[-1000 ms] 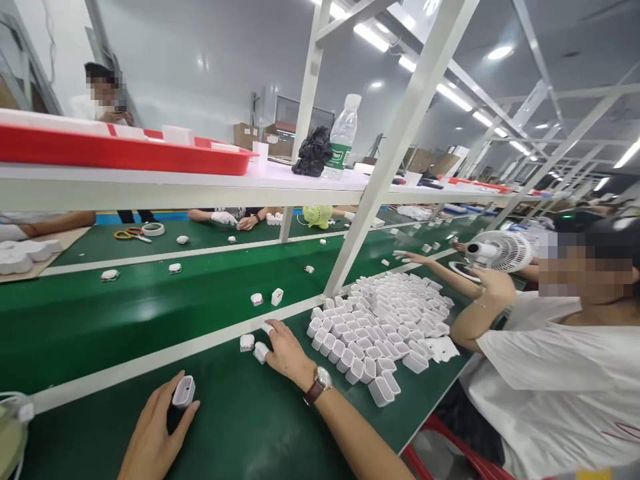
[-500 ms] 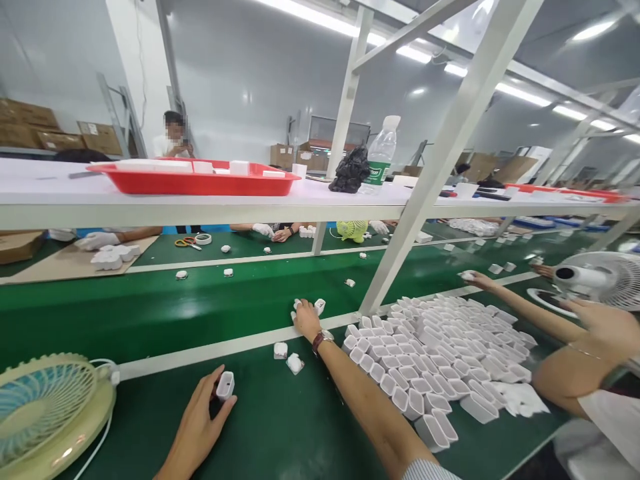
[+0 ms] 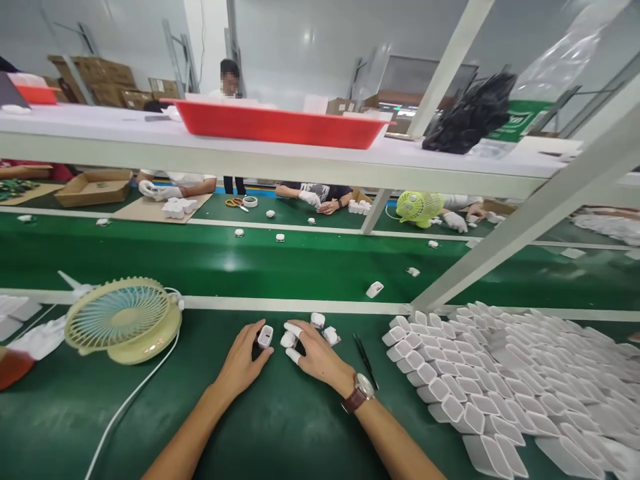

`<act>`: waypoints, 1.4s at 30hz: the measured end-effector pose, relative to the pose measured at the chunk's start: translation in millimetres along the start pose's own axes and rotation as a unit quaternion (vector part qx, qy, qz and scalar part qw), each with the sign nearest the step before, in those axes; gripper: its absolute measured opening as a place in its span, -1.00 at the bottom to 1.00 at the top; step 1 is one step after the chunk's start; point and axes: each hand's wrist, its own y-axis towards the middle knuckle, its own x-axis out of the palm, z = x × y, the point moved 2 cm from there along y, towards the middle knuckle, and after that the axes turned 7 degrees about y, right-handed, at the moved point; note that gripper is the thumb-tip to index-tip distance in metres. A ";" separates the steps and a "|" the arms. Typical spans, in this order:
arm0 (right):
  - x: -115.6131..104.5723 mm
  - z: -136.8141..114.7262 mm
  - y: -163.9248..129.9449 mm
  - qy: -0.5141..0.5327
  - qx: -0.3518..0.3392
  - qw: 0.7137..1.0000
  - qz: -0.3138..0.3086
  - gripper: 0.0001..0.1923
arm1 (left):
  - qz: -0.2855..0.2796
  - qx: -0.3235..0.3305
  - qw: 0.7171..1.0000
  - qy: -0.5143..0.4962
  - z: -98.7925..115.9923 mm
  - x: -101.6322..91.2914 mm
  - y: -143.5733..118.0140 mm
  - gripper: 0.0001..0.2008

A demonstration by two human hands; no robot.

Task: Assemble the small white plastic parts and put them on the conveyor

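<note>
My left hand [image 3: 246, 353] curls around a small white plastic housing [image 3: 265, 337], which stands upright with its open end facing up. Close beside it, my right hand [image 3: 315, 351] has thumb and forefinger, both in white finger cots, around a small white part [image 3: 289, 339]. Two similar pieces lie just beyond the right hand: a white piece [image 3: 317, 320] and another white piece [image 3: 331, 335]. Black tweezers [image 3: 366, 360] rest on the green table to the right of my fingers.
Rows of white housings [image 3: 465, 380] cover the right side. A yellow fan [image 3: 125, 320] with its cable stands left. Ahead, the green belt [image 3: 200, 257] carries scattered parts and one housing [image 3: 375, 289]. A shelf with a red tray [image 3: 280, 127] spans above; co-workers sit opposite.
My right hand has come back from the belt to beside my left hand and now has a small white part. A housing lies on the belt. The view has turned left.
</note>
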 end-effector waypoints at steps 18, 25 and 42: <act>-1.1 -8.3 -20.8 0.014 0.011 0.999 0.048 -0.35 | -0.040 -0.026 0.999 0.012 4.3 -2.2 0.2 -0.32; 0.3 -16.5 -19.3 0.034 0.021 0.999 0.022 -0.38 | -0.033 -0.032 0.999 0.020 5.5 -1.7 0.4 -0.39; 2.6 -13.0 -18.5 0.068 0.018 0.997 0.042 -0.50 | 0.008 -0.050 0.998 0.048 0.5 -6.9 2.0 -0.35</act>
